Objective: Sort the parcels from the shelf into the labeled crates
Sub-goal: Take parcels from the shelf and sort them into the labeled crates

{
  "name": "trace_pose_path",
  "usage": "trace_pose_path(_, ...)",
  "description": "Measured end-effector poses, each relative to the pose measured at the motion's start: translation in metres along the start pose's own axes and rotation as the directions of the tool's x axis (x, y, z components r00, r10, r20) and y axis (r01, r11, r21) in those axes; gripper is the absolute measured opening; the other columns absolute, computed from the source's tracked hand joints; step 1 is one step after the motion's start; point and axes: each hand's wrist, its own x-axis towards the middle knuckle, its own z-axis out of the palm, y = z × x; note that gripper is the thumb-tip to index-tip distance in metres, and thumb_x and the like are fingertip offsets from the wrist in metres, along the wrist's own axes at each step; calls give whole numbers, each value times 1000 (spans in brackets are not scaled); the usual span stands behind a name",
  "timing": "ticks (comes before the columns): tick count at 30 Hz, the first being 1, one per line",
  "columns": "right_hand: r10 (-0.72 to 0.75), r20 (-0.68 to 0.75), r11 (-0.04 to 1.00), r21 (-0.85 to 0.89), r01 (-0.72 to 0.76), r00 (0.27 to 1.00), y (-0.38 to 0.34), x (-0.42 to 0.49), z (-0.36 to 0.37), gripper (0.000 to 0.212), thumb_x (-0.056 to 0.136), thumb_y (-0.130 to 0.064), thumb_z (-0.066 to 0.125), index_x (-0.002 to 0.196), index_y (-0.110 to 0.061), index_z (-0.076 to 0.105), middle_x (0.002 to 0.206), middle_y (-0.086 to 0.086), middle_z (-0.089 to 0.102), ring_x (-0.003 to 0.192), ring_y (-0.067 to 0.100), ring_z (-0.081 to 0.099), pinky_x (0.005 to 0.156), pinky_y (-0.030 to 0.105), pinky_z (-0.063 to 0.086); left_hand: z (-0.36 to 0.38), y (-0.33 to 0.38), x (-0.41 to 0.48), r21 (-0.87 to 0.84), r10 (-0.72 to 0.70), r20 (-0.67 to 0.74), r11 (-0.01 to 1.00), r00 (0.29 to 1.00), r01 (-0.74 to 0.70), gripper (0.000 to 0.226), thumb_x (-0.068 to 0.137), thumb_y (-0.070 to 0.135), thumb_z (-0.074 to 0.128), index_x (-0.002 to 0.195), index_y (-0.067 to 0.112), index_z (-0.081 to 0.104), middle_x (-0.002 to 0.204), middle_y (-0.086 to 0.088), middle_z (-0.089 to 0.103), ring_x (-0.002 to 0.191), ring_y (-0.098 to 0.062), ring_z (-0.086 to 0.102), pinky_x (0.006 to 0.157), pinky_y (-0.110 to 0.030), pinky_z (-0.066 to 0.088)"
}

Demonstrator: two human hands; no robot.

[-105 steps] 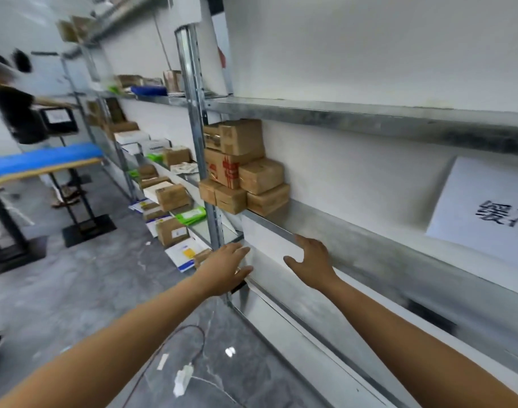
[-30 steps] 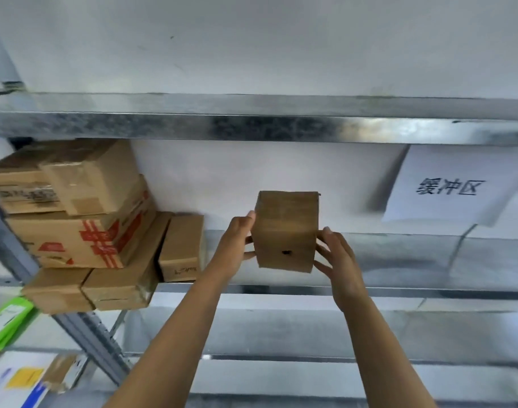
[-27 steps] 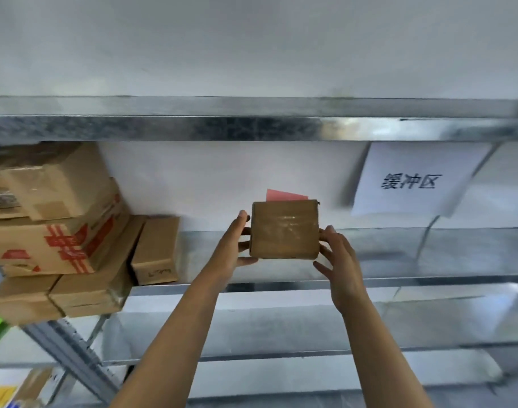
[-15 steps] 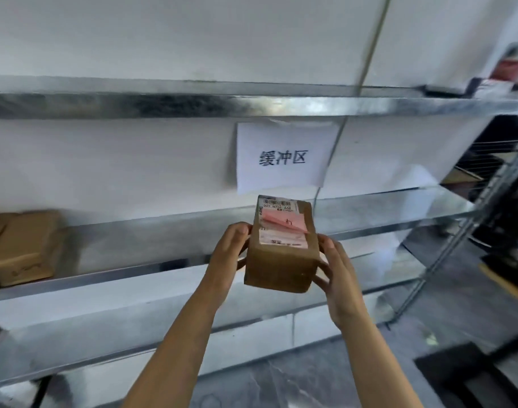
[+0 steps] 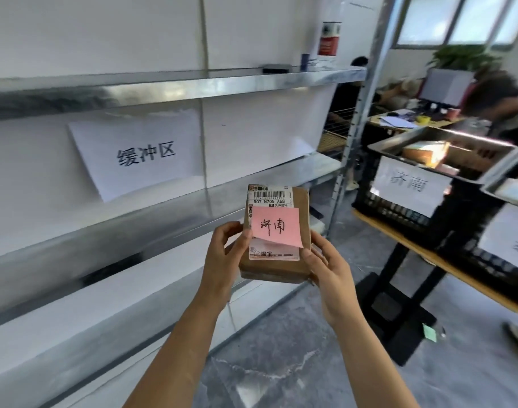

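Cardboard parcel [image 5: 274,267] is held in the air between both hands, face up toward the camera. The left hand [image 5: 222,254] has its fingers curled round the left edge, and the right hand [image 5: 328,269] clamps the lower right edge. A pink sticky note [image 5: 275,226] reading 济南 lies over the parcel's shipping label. Behind stands the metal shelf [image 5: 163,213] with a paper sign [image 5: 139,154]. Farther right, a black crate [image 5: 399,214] labeled 济南 sits on a table [image 5: 428,254].
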Motion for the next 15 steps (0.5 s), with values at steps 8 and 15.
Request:
trace_pose_path(8, -18, -159, 999, -38, 13, 987, -12, -4, -72, 52, 74, -40, 71, 124, -36, 54, 120, -11, 64, 118, 17, 57, 91, 34, 50, 77, -19, 21, 10, -53, 220, 999, 974, 52, 30, 87, 20, 59, 115, 23, 49, 115, 0, 63, 106, -21, 62, 87, -40, 54)
trace_pose_path(15, -14, -208, 1000, -9, 12, 978, -22, 19, -118, 47, 79, -35, 66, 124, -37, 50, 130, -7, 55, 104, 6, 63, 76, 28, 50, 133, -30, 57, 20, -60, 371, 998, 927, 56, 31, 89, 13, 58, 118, 20, 48, 114, 0, 63, 101, -15, 63, 81, -32, 57)
